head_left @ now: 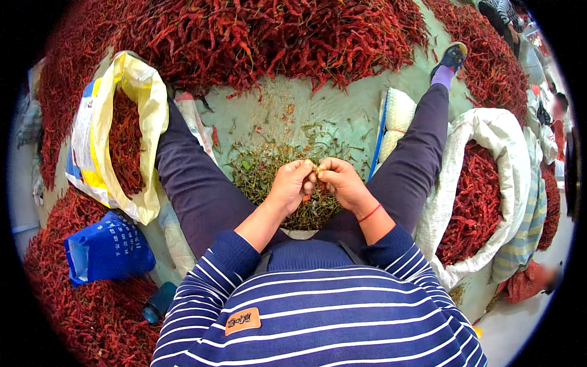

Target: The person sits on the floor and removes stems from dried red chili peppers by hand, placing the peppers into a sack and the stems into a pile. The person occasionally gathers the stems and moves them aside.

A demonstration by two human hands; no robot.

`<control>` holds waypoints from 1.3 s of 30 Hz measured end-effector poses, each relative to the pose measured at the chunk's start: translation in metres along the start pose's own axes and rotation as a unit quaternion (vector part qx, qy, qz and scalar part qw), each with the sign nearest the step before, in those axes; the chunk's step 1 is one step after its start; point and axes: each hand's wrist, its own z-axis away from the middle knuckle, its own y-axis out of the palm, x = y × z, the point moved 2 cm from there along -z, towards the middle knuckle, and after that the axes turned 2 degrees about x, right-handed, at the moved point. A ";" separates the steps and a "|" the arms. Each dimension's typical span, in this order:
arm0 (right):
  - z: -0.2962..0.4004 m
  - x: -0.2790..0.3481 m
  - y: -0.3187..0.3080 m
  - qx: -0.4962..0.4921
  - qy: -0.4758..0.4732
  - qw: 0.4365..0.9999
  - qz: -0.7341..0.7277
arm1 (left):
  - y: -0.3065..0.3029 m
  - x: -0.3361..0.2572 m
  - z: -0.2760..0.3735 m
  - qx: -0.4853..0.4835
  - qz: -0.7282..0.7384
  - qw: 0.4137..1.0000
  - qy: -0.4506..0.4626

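My left hand (293, 183) and my right hand (341, 181) meet between my spread legs, fingertips pinched together on a small pale yellowish piece (318, 169), perhaps part of a chili pepper; its exact kind is unclear. Something red shows just below the fingers. Beneath both hands lies a heap of green chili stems (261, 172), spread over a pale green sheet (279, 98). A red string circles my right wrist. Beyond the sheet's bare part rises a large pile of red chili peppers (275, 41).
On my left stands an open yellow-and-white sack (156, 87) of red chilies, with a blue bag (114, 247) and a blue-green container (159, 300) behind it. To my right is an open white woven sack (516, 169) of chilies. Other people (502, 18) are at the far right.
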 end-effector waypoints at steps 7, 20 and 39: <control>-0.018 0.011 -0.015 0.061 -0.034 0.989 -0.127 | -0.017 -0.032 -0.074 -0.106 -0.356 0.925 0.085; -0.047 0.010 -0.019 -0.127 -0.041 0.965 -0.227 | -0.047 -0.067 -0.163 -0.322 -0.770 0.527 0.158; -0.059 -0.012 -0.030 -0.081 0.001 0.952 -0.296 | -0.074 -0.136 -0.134 -0.384 -0.692 0.565 0.234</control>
